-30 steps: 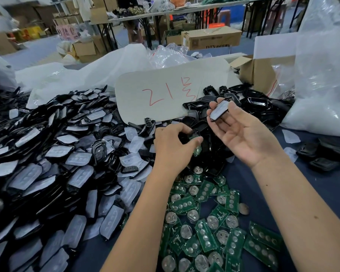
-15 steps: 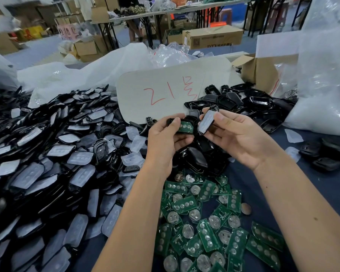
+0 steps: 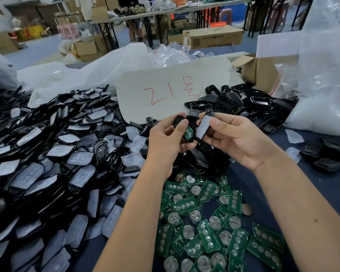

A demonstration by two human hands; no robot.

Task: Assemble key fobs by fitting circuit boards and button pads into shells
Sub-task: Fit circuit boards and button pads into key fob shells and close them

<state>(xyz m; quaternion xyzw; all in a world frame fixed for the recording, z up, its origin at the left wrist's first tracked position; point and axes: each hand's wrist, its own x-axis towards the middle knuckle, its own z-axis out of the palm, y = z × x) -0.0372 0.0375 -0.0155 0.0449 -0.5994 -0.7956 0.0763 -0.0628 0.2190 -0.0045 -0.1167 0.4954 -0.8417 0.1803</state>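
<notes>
Countless shells [image 3: 47, 146] across blue table [image 3: 338, 185]

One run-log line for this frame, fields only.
left hand: holds shell with circuit board | right hand: holds shell with button pad | halves apart, not yet joined

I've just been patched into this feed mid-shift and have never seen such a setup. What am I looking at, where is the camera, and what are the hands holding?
No machine here: a person works bare-handed, filmed by a camera worn on their head, looking down. The left hand holds a black shell with a green circuit board in it. The right hand pinches a second shell half with a pale button pad inside. On the blue table lie loose green boards, a big heap of padded shells and empty black shells.
</notes>
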